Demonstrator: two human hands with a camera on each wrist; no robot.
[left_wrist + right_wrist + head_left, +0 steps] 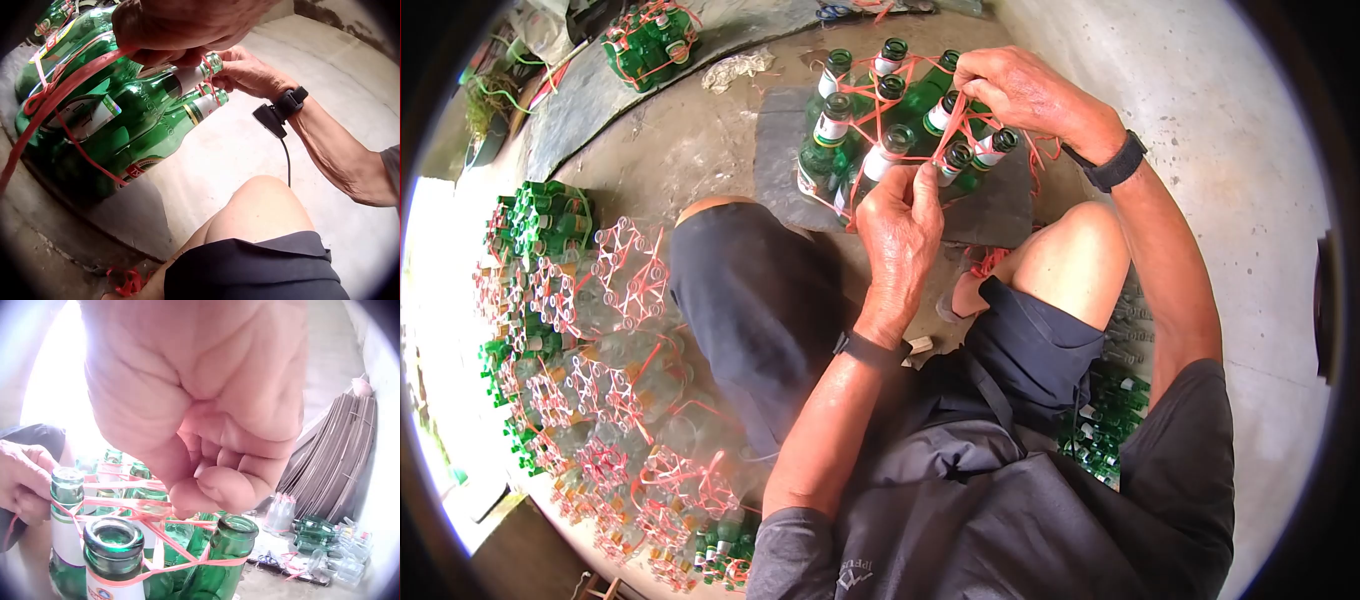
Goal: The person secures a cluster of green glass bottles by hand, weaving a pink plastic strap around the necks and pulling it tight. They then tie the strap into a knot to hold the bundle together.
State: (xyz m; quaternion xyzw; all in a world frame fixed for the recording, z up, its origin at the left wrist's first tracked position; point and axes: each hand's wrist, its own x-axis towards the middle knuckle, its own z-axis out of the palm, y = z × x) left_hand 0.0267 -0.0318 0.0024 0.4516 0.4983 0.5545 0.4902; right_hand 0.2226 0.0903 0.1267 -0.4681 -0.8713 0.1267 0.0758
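A bundle of green glass bottles (830,150) stands upright on a dark slab, with pink plastic strap (920,62) looped and crossed around the necks. My right hand (1035,95) pinches the strap between thumb and curled fingers, just above the necks at the bundle's right side. In the right wrist view, bands of strap (169,537) stretch between the bottle mouths beneath that hand. My left hand (900,225) is at the near side, thumb and forefinger close by a bottle neck. A length of strap (62,94) runs up into its curled fingers in the left wrist view.
The slab (990,215) lies between the person's knees. On the left are many strapped clear bottles (630,275) and green bundles (550,220). Another green bundle (650,45) stands at the back. More green bottles (1105,425) lie by the right hip, near a pale wall (1240,200).
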